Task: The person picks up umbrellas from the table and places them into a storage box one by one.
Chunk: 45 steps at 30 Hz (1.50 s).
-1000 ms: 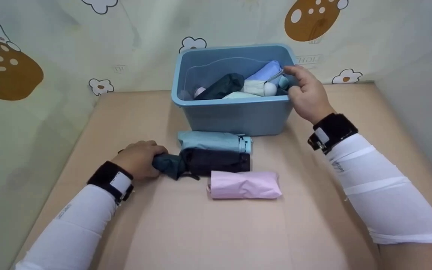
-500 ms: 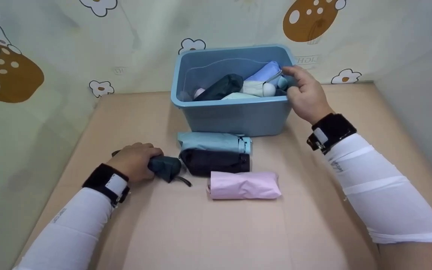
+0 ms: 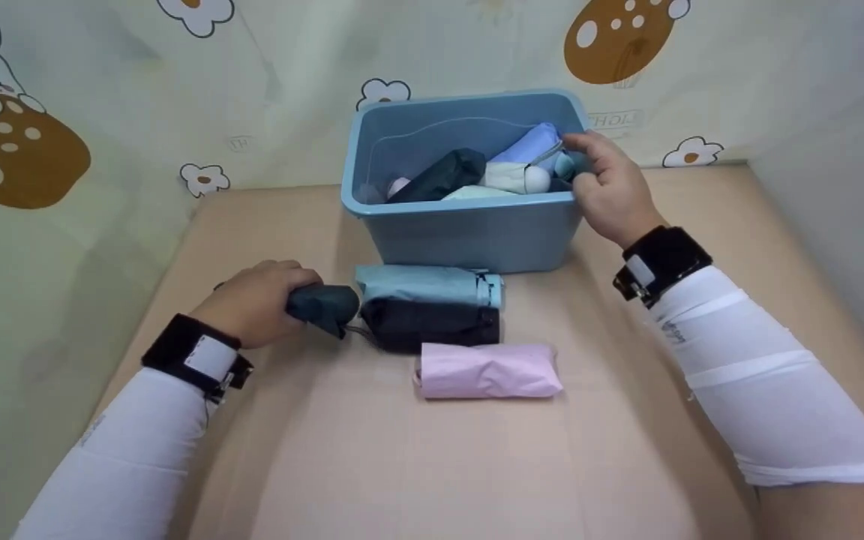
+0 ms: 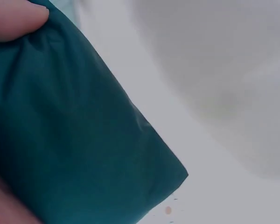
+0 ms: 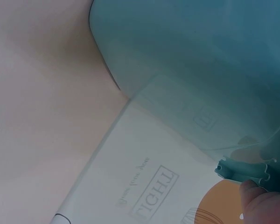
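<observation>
My left hand (image 3: 256, 304) grips a dark green folded umbrella (image 3: 323, 307), its wrist strap trailing toward the black umbrella. In the left wrist view the green fabric (image 4: 79, 126) fills the left side, with a fingertip on it at the top. At the right corner of the blue plastic bin (image 3: 469, 236), my right hand (image 3: 616, 191) holds the rim, fingers curled over it. The right wrist view shows a finger (image 5: 266, 205) on the bin's lip. Before the bin lie a light blue folded umbrella (image 3: 417, 283), a black one (image 3: 436, 324) and a pink one (image 3: 488, 371).
Inside the bin are several folded umbrellas, among them a dark one (image 3: 447, 174), a blue one (image 3: 529, 142) and a pale one with a white knob (image 3: 511, 178). A patterned sheet (image 3: 289, 90) hangs behind the tan tabletop (image 3: 432, 465).
The left hand has drawn the dark green umbrella left, away from the black one, then raised it slightly. The right hand stays at the bin's rim.
</observation>
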Motion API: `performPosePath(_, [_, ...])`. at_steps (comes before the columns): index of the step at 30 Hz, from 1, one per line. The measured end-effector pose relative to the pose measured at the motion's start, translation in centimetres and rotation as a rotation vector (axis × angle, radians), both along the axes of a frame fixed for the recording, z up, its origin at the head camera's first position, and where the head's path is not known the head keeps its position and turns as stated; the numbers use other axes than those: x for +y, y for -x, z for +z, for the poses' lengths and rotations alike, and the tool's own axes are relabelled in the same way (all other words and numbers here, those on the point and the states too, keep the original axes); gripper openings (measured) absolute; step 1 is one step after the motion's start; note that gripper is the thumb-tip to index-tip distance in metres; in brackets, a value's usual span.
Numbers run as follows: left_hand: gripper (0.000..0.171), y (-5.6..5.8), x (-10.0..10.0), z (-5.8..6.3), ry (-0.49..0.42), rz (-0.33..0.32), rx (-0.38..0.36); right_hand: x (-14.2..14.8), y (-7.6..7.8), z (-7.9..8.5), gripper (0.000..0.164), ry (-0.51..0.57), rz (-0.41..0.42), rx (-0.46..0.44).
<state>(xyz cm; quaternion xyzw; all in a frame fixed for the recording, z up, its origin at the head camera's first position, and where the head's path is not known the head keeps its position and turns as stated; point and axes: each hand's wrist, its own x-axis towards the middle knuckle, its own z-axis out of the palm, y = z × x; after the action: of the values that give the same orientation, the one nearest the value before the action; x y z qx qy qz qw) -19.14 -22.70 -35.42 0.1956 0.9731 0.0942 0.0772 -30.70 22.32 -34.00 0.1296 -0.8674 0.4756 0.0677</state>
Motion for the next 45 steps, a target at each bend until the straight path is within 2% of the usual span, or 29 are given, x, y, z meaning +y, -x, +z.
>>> performPosePath(6, [0.039, 1.0, 1.8, 2.8, -0.02, -0.035, 0.049, 0.2, 0.0, 0.1, 0.059, -0.01, -0.008, -0.016])
performPosePath(15, [0.035, 2.7, 5.7, 7.4, -0.06, -0.1, 0.19, 0.6, 0.1, 0.1, 0.059, -0.013, -0.016, -0.003])
performPosePath(20, [0.04, 4.4, 8.2, 9.6, -0.127, -0.162, 0.257, 0.8, 0.2, 0.0, 0.059, -0.005, -0.008, 0.002])
performPosePath(24, [0.041, 6.1, 10.5, 10.7, -0.172, -0.166, 0.282, 0.9, 0.2, -0.1, 0.059, -0.001, -0.006, -0.005])
performPosePath(28, [0.04, 7.8, 12.5, 10.9, -0.216, -0.14, 0.297, 0.8, 0.1, -0.1, 0.059, 0.004, -0.011, -0.019])
performPosePath(34, [0.039, 9.8, 14.4, 10.1, -0.243, -0.125, 0.314, 0.4, 0.0, -0.2, 0.058, 0.005, -0.014, -0.024])
performPosePath(39, [0.041, 10.9, 15.9, 9.1, -0.253, -0.08, 0.246, 0.1, 0.0, -0.2, 0.057, 0.022, -0.008, 0.005])
performPosePath(45, [0.045, 12.0, 17.0, 7.7, -0.265, -0.016, 0.157, 0.0, -0.1, -0.1, 0.058, 0.027, 0.0, -0.013])
